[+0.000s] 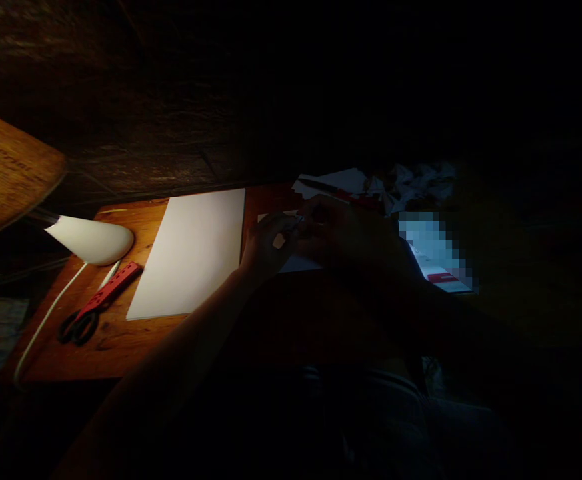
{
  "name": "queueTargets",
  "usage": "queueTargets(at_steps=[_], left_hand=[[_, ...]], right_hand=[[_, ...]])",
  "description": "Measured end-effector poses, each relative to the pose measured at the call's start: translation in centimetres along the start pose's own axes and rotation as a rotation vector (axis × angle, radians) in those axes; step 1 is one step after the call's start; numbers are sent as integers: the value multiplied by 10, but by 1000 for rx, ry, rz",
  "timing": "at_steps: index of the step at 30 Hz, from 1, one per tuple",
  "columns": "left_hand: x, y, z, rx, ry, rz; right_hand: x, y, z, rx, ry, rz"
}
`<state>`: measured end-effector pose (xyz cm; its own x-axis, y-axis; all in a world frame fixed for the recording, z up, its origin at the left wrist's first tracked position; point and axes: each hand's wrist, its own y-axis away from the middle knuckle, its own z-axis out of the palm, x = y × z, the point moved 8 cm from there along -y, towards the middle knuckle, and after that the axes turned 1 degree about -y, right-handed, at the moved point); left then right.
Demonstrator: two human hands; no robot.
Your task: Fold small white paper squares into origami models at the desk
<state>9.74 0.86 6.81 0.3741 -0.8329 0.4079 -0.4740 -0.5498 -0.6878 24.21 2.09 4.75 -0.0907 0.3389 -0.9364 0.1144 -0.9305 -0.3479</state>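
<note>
White and small, a piece point(295, 225) sits at the fingertips, seemingly pinched by the left hand point(263, 250) and just beside the shadowed right hand point(338, 230), whose grip I cannot tell, its long axis unclear, a paper sheet point(298, 265) beneath both.

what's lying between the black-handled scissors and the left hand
In the head view, a large white sheet of paper lies on the wooden table between the black-handled scissors and the left hand.

White paper point(191, 250), orange-brown table point(125, 357), red-and-black scissors point(105, 295)
</note>
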Motion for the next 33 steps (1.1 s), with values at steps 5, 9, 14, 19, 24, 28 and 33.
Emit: queueTargets(at_steps=[5, 9, 14, 19, 24, 28, 33], left_hand=[[-3, 1, 2, -25, 42, -50], [-1, 0, 2, -41, 67, -36], [-3, 0, 6, -63, 127, -61], [-16, 2, 12, -40, 204, -150], [-22, 3, 15, -55, 267, -206], [-23, 2, 16, -75, 269, -220], [-25, 4, 19, -89, 272, -239]], right_hand=[[5, -3, 1, -63, -71, 38], [2, -2, 1, -70, -91, 63], [1, 2, 4, -74, -177, 145], [6, 7, 8, -52, -304, 240], [13, 5, 1, 21, -239, 204], [14, 7, -2, 59, -98, 170], [2, 7, -3, 111, 79, 53]])
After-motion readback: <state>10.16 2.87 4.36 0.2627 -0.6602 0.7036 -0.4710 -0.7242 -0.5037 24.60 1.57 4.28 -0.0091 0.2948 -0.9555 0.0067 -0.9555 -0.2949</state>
